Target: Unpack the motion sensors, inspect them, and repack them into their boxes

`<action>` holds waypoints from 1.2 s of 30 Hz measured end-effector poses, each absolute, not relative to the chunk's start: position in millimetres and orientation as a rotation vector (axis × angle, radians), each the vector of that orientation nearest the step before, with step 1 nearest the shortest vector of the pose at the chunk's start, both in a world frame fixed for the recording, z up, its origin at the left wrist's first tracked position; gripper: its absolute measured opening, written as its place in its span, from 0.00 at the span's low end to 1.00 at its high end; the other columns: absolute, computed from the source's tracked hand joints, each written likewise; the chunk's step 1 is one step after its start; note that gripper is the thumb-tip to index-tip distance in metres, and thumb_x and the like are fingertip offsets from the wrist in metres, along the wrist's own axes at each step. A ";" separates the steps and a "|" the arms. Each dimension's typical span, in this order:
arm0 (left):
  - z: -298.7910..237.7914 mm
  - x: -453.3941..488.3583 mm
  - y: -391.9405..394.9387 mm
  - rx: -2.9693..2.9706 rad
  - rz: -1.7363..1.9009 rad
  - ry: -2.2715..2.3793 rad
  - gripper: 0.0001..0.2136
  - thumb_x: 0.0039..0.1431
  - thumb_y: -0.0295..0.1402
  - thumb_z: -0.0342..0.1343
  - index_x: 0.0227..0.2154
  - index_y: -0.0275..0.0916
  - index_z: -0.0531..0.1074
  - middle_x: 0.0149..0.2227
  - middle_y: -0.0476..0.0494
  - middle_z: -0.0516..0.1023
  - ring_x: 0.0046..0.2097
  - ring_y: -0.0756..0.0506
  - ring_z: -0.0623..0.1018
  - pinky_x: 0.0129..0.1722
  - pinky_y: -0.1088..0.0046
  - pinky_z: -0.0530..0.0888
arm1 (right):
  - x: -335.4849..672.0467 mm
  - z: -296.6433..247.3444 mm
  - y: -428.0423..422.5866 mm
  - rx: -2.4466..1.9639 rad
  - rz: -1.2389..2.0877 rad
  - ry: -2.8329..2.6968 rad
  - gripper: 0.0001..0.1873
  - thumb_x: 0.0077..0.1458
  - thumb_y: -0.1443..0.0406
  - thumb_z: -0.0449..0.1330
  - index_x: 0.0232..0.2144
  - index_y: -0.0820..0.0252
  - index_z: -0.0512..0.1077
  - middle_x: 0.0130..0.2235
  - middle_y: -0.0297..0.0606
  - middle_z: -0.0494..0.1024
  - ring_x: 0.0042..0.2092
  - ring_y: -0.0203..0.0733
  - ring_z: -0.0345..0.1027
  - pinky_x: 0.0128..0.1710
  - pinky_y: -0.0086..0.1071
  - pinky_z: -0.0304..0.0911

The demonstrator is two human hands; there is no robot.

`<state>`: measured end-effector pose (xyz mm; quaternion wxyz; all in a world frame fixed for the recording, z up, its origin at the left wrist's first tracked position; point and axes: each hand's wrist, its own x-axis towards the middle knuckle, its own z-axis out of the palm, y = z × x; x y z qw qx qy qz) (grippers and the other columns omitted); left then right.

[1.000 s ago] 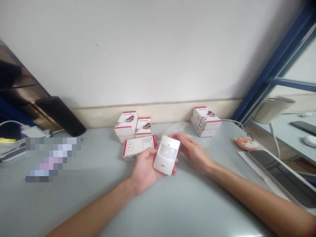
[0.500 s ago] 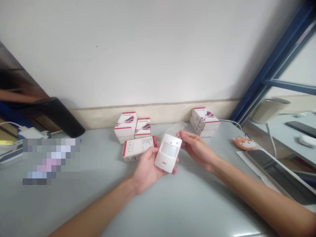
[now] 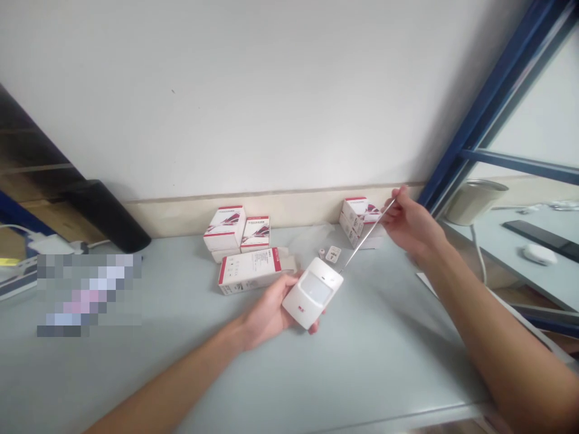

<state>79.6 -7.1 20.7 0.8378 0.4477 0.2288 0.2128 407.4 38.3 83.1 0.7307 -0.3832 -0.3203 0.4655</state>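
Observation:
A white motion sensor (image 3: 313, 293) with a frosted window and a small red mark rests in my left hand (image 3: 274, 308), whose fingers wrap round its lower side and back. From the sensor's upper right corner a thin metal telescopic antenna (image 3: 364, 238) stretches out long toward the upper right. My right hand (image 3: 409, 223) pinches the antenna's tip. Just behind the sensor lie a small white bracket (image 3: 333, 254) and a smaller white piece (image 3: 321, 253). Left of the sensor, an opened red-and-white box (image 3: 251, 271) lies with its flap toward it.
Red-and-white boxes stand in a left stack (image 3: 225, 228) and a right stack (image 3: 355, 220) by the wall. A black cylinder (image 3: 111, 214) leans at the left near a power strip (image 3: 18, 277). A blue-framed glass panel (image 3: 474, 120) borders the right side.
My right hand has moved up and right, drawing the antenna out long. The sensor has tilted clockwise in my left hand. The bracket and small piece behind it now show.

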 end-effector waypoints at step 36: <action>20.0 78.1 -0.1 0.906 0.359 0.435 0.22 0.70 0.43 0.43 0.51 0.32 0.74 0.40 0.32 0.81 0.34 0.39 0.81 0.40 0.61 0.73 | 445.6 80.9 38.9 -0.803 1.001 -0.594 0.13 0.60 0.64 0.71 0.31 0.54 0.68 0.26 0.24 0.61 0.23 0.30 0.46 0.23 0.32 0.43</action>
